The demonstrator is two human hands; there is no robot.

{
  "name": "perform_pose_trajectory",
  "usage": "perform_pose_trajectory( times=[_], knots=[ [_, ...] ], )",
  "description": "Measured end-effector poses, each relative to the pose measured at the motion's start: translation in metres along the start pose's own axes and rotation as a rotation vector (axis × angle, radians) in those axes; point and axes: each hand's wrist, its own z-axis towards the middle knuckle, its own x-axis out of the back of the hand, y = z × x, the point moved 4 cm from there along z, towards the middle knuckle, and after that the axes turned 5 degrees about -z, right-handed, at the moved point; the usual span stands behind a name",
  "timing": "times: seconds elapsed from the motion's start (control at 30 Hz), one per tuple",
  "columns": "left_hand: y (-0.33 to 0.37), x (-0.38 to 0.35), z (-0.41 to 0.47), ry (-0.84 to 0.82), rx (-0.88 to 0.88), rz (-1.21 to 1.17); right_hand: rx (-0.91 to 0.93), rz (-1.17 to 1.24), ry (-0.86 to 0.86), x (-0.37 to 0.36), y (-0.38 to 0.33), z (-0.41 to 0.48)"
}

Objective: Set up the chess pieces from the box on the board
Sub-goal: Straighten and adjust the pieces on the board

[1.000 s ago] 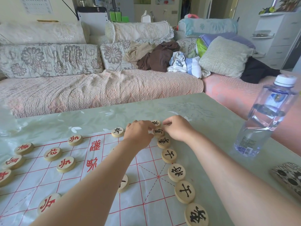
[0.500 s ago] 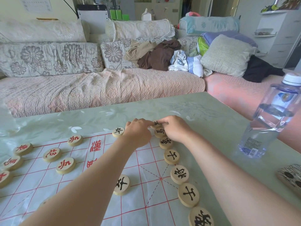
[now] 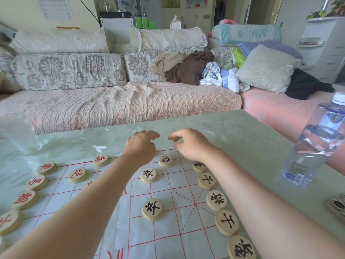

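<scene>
Left hand (image 3: 141, 146) and right hand (image 3: 192, 144) are hovering side by side over the far edge of the board (image 3: 164, 228), close but not touching. Fingers on both are hanging loosely curled, tips pointing toward each other, nothing gripped (palms are facing down, so their undersides are hidden).

Just under the gap between the wrists, a black-lettered piece (image 3: 166, 161) is lying flat on the grid. Two more black-lettered discs, the nearer pawn (image 3: 152, 209) and the farther pawn (image 3: 148, 175), are sitting on a file closer to the camera.

A black back row (image 3: 216, 200) is running along the board's right edge, partly passing under the right forearm.

Red-lettered pieces (image 3: 77, 175) are lying spread along the left side, beyond the left forearm.

The board itself, a thin sheet with red lines, is lying on a pale green table (image 3: 252, 146). A clear water bottle (image 3: 315, 146) is standing on the table to the right, well apart from the board. A covered sofa (image 3: 121, 103) is stretching behind.
</scene>
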Motion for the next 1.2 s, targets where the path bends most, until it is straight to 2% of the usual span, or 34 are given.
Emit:
perform_pose_trajectory(
  times=[0.13, 0.3, 0.43, 0.83, 1.07, 1.2],
  knots=[
    [-0.021, 0.007, -0.018, -0.060, 0.005, 0.045, 0.043, -0.123, -0.186, -0.013, -0.024, -0.008],
    [-0.037, 0.006, -0.025, -0.082, 0.058, -0.024, 0.072, -0.246, -0.270, -0.025, -0.029, -0.012],
    [-0.043, 0.001, -0.023, -0.091, 0.122, -0.089, 0.109, -0.305, -0.207, -0.033, -0.022, -0.008],
    [-0.047, -0.014, -0.011, -0.087, 0.109, -0.090, 0.127, -0.255, -0.135, -0.039, -0.012, -0.002],
    [-0.055, -0.011, -0.011, -0.054, 0.070, -0.030, 0.132, -0.233, -0.151, -0.038, -0.013, -0.002],
    [-0.060, -0.012, -0.011, -0.064, -0.018, -0.094, 0.144, -0.249, -0.139, -0.040, -0.014, -0.001]
  ],
)
